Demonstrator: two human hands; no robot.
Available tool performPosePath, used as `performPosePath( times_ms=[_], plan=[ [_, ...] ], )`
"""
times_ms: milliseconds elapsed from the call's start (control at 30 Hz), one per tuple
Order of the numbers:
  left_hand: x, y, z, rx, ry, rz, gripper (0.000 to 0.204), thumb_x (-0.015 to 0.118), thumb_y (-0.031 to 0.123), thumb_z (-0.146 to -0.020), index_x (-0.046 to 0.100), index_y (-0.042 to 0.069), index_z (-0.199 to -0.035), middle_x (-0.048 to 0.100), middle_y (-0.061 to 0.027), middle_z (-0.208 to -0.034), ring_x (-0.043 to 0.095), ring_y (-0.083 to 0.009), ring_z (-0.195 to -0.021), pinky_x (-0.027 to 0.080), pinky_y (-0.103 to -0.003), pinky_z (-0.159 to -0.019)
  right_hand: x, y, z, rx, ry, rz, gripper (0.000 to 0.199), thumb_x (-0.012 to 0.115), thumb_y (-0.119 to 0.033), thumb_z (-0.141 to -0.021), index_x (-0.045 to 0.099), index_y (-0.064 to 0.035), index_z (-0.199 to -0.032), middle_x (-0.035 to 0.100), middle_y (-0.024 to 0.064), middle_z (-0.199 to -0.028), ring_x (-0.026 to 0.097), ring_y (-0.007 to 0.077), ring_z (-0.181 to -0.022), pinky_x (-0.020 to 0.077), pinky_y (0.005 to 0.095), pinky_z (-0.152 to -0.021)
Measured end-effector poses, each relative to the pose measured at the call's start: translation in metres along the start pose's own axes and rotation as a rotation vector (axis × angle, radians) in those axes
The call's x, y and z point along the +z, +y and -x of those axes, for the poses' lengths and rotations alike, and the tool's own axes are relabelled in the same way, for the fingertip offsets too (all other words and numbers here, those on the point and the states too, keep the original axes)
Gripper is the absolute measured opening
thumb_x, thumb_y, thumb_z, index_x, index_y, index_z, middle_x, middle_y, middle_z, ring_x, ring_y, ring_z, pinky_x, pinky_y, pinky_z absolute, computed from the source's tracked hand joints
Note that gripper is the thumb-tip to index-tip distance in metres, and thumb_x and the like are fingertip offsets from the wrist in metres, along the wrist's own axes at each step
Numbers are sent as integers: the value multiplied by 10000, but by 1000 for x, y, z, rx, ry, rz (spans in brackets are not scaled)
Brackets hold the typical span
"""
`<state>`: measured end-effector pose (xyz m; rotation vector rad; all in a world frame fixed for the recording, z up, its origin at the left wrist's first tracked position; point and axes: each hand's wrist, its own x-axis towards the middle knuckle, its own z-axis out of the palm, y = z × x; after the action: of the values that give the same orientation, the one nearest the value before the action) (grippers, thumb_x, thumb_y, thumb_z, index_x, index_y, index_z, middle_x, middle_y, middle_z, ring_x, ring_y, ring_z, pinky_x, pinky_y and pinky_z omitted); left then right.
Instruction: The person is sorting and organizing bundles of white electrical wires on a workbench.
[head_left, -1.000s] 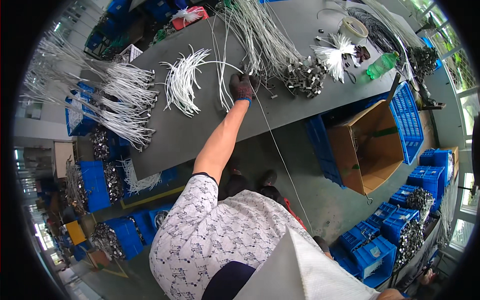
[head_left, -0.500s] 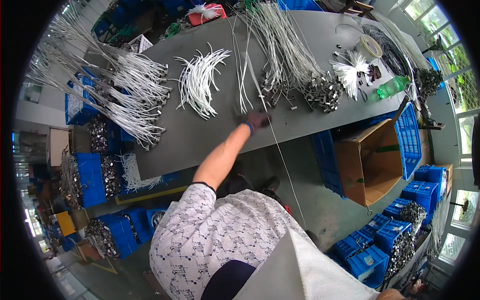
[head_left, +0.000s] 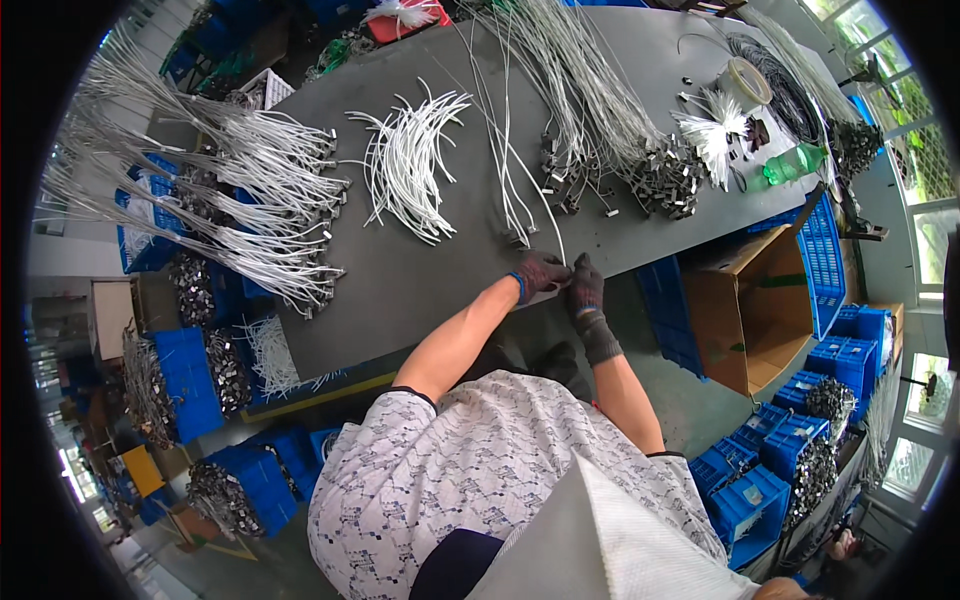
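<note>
My left hand (head_left: 541, 277) and my right hand (head_left: 585, 288), both in dark gloves, meet at the near edge of the grey table (head_left: 480, 305). A thin wire with a white sleeve (head_left: 551, 215) runs down into them from the far side. My left fingers are closed round it. The right fingers are pinched together beside the left ones; the wire's end is hidden between the hands. Just beyond my left hand lie a few white-sleeved wires (head_left: 510, 195) with a small metal piece at their ends. Farther left is a loose pile of short white tubes (head_left: 412, 170).
Sleeved wires with metal ends (head_left: 270, 200) hang over the table's left side. Bare wires with metal clips (head_left: 665, 175) lie at right, near white strips (head_left: 715, 140), a tape roll (head_left: 745, 82) and a green bottle (head_left: 795, 165). A cardboard box (head_left: 750, 310) stands below the right edge.
My right hand and forearm have come into view and joined the left. My left hand has moved slightly right and nearer. The wire that trailed past the table edge now ends at my hands.
</note>
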<state>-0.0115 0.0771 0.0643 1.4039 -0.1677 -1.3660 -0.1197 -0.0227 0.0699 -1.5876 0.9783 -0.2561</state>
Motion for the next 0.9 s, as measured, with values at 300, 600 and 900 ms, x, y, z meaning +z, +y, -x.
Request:
performPosePath(
  times_ms=[300, 600, 900],
  plan=[
    [-58, -4, -26, 37, -190, 15, 188, 691, 197, -810, 671, 86, -961, 642, 18, -888, 619, -104, -830, 567, -342, -713, 27, -30, -38, 107, -157, 246, 386, 577, -344, -908, 594, 0, -1082, 656, 260, -895, 642, 416, -858, 514, 448, -743],
    [-129, -9, -28, -69, 1019, -721, 359, 616, 360, -820, 671, 137, -1096, 689, -178, -991, 661, -374, -948, 516, -474, -798, -44, -26, -148, -615, 54, 890, 329, 512, -195, -902, 577, -37, -1182, 634, 267, -1090, 592, 468, -1026, 486, 512, -854],
    [-193, -28, -78, -523, 1091, -730, 557, 628, 572, -777, 687, 107, -1076, 669, -153, -1149, 649, -360, -1051, 542, -435, -844, -84, 67, -189, -134, 84, 791, 286, 665, -312, -791, 635, -63, -928, 642, 239, -930, 626, 411, -855, 513, 477, -740]
  ],
)
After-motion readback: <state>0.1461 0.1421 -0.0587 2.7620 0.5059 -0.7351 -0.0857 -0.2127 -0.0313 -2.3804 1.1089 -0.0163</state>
